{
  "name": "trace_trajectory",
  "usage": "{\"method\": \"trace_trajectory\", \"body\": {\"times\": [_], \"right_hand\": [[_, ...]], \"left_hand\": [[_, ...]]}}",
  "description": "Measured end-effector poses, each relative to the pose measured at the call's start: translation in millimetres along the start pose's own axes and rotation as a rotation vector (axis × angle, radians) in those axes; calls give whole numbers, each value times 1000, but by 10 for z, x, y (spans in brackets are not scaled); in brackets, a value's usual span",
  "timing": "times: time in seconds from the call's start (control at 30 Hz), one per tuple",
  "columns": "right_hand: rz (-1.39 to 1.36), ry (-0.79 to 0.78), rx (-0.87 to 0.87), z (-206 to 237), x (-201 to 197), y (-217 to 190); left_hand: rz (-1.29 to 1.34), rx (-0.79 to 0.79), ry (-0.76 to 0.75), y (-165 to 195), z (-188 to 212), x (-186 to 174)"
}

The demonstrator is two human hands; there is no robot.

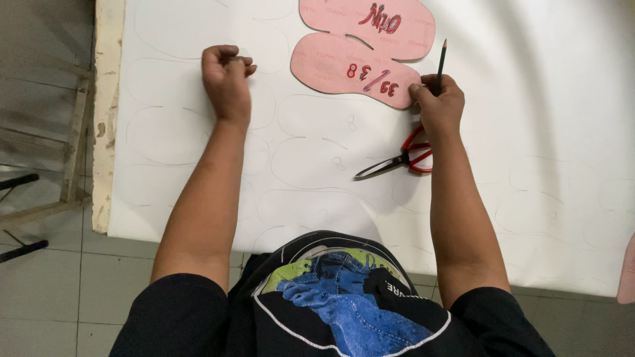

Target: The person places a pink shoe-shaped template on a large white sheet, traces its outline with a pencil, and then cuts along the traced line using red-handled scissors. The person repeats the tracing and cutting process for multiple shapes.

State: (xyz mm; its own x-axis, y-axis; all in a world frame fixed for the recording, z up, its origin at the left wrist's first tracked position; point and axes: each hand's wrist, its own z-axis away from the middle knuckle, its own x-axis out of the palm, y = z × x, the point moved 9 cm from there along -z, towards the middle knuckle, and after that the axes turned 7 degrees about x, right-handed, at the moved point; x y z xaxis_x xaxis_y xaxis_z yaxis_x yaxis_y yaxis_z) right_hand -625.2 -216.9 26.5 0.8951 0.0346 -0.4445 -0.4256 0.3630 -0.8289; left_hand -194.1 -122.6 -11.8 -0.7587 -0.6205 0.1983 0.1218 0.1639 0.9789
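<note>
A: What is the biggest thing in view?

B: A large white sheet [542,99] spread over the table [108,79]. Faint pencil outlines of sole shapes cover much of it, in rows from the far edge down to the person's chest.

A: And after that?

B: The person, seen from above, in a black shirt [331,304] with a blue and green print, both bare forearms stretched out over the sheet.

A: What lies on the sheet?

B: Two pink sole-shaped templates [360,46], side by side near the far edge, with red marks written on them. Nearer the person, red-handled scissors [397,158] lie flat, blades pointing left, handles partly hidden under the right wrist.

A: What does the right hand do?

B: The right hand [438,102] has its fingers closed around a dark pencil [440,58], which sticks up and away from the person. The hand sits at the right end of the nearer template, touching or just beside its edge; the pencil's tip is hidden by the fingers.

A: And the left?

B: The left hand [226,76] is curled into a loose fist, resting on the sheet well to the left of the templates. Nothing can be seen inside it.
</note>
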Motion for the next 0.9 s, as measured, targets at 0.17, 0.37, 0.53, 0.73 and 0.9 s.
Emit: {"method": "trace_trajectory", "body": {"times": [0.17,0.37,0.53,0.73,0.9], "right_hand": [[-6,-7,9,26,-4,-1],[17,31,26,8,-28,52],[13,47,56,-25,-48,128],[-25,61,24,-65,-53,189],[-74,67,47,-83,-55,229]], "left_hand": [[-164,25,230,91,-63,-382],[-909,444,-263,350,171,302],[-978,439,-533,250,418,735],[-961,376,-505,278,397,722],[-945,358,-484,259,402,721]]}}
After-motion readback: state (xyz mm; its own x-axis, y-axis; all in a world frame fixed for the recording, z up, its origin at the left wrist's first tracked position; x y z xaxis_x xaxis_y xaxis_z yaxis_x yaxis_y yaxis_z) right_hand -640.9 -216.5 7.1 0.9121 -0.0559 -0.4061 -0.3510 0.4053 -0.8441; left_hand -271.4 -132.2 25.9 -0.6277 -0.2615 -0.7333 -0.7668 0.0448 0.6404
